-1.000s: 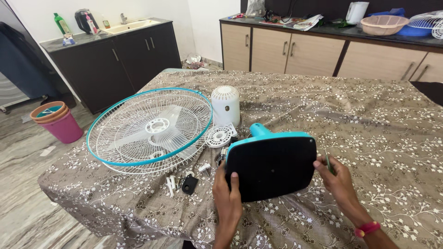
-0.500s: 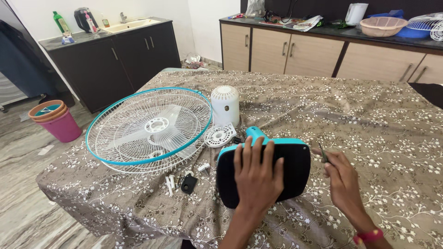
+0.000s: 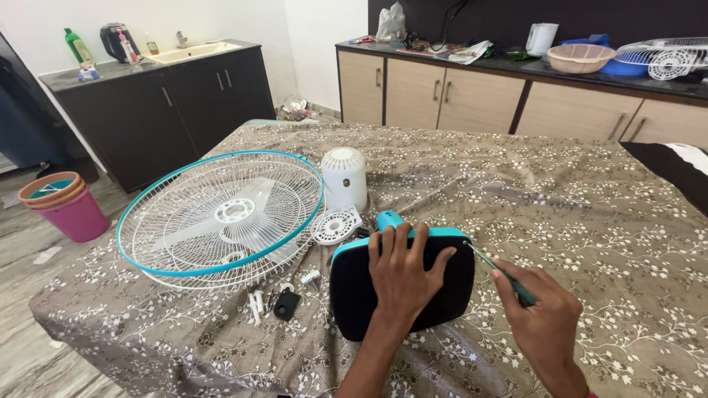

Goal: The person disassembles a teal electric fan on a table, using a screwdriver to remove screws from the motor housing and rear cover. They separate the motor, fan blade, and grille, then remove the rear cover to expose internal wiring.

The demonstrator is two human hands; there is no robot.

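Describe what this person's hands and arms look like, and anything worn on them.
Both are bare: the left hand and right hand wear no gloves, and no rings show. Both forearms are uncovered, with no sleeves in view. The left wrist carries no watch or band. The right wrist runs out of the picture at the bottom edge, so anything worn there cannot be seen.

The room is bright with even, soft daylight, apparently from the left. The patterned tabletop (image 3: 560, 191) is evenly lit, with only faint shadows in its cloth folds and a soft dark patch under the left hand (image 3: 405, 269). The white wall (image 3: 44, 22) behind the sink is nearly washed out. Focus is sharp at the centre. Straight cabinet lines bow and lean toward the edges, a wide-lens distortion. The right hand (image 3: 542, 317) looks slightly soft.
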